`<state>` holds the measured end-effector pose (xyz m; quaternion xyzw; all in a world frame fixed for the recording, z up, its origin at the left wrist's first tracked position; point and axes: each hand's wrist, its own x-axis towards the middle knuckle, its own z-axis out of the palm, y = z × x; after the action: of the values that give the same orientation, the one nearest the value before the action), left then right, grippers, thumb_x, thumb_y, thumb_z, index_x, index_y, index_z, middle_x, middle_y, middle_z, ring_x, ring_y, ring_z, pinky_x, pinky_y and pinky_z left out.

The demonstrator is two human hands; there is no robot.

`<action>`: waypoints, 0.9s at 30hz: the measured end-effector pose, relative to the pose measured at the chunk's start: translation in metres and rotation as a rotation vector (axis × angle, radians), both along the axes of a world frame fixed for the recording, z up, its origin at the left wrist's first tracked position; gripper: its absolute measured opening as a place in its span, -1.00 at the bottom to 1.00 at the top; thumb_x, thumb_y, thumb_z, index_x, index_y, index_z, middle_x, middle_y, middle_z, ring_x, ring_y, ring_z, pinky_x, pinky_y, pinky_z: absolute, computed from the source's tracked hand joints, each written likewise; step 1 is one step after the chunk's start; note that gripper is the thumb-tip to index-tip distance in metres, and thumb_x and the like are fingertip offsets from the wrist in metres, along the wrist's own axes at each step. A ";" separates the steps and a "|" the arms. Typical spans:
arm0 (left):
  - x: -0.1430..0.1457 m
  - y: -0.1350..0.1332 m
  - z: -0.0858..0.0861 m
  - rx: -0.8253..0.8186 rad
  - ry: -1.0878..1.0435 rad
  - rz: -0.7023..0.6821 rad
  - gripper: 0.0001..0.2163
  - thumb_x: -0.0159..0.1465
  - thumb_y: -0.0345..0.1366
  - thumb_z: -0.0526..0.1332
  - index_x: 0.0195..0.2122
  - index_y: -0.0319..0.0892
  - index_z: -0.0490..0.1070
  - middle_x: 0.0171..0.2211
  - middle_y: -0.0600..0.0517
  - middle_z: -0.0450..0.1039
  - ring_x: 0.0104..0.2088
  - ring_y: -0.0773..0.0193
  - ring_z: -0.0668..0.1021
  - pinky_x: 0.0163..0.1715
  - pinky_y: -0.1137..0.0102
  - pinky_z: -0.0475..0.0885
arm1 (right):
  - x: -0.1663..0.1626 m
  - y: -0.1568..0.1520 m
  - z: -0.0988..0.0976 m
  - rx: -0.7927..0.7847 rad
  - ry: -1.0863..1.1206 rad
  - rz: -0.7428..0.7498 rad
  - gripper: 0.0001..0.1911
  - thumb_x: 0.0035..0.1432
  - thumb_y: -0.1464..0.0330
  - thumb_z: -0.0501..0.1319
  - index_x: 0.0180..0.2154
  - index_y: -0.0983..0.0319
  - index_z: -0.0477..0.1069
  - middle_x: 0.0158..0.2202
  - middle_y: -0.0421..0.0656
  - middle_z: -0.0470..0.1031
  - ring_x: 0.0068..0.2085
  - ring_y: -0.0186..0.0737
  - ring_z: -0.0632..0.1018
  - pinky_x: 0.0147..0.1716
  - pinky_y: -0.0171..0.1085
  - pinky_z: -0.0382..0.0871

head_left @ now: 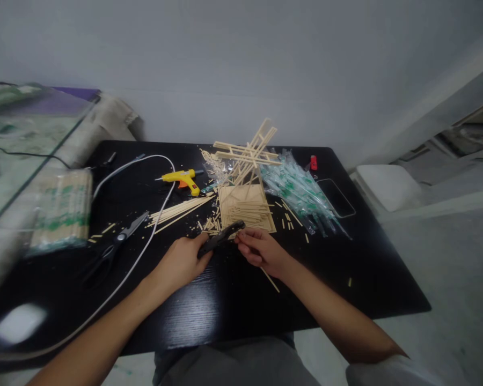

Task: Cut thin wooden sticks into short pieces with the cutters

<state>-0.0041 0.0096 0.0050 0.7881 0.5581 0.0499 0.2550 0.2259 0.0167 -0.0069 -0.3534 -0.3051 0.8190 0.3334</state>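
Note:
My left hand [184, 261] is closed round the handles of black cutting pliers [221, 237], whose jaws point right toward my right hand. My right hand [261, 250] pinches a thin wooden stick [270, 280] that runs down past my wrist, its upper end at the plier jaws. Just beyond both hands stands a stick model [247, 182]: a flat base of laid sticks with a windmill-like frame rising from it. Short cut stick pieces lie scattered around the base on the black table [233, 305].
A yellow glue gun [184, 179] with a white cable [145, 244] lies left of the model. Black scissors [115, 245], a bundle of long sticks [181, 210], packets of wrapped sticks [300, 192], a phone [336, 197] and a red lighter [313, 162] are on the table. A glass tank [28, 139] stands at left.

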 end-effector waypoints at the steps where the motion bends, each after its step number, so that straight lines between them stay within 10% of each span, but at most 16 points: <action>1: 0.000 0.000 -0.001 0.000 0.000 0.000 -0.88 0.33 -0.30 0.13 -0.19 -0.13 0.44 -0.39 -0.03 0.59 -0.36 0.10 0.65 -0.35 0.34 0.35 | 0.000 0.000 0.000 0.001 0.002 -0.001 -0.63 0.10 0.13 0.43 -0.34 0.30 0.44 -0.58 -0.35 0.32 -0.71 -0.60 0.11 -0.76 -0.47 -0.22; 27: 0.002 -0.002 -0.003 0.095 -0.084 -0.027 -0.68 0.40 0.00 0.06 -0.27 -0.14 0.40 -0.36 -0.04 0.55 -0.33 0.10 0.61 -0.29 0.29 0.39 | 0.001 0.001 0.003 0.012 0.008 0.001 -0.64 0.07 0.14 0.44 -0.35 0.29 0.45 -0.60 -0.35 0.31 -0.72 -0.59 0.09 -0.75 -0.43 -0.27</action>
<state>-0.0019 0.0074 0.0023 0.8038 0.5333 0.1059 0.2413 0.2267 0.0172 -0.0038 -0.3480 -0.3091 0.8187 0.3362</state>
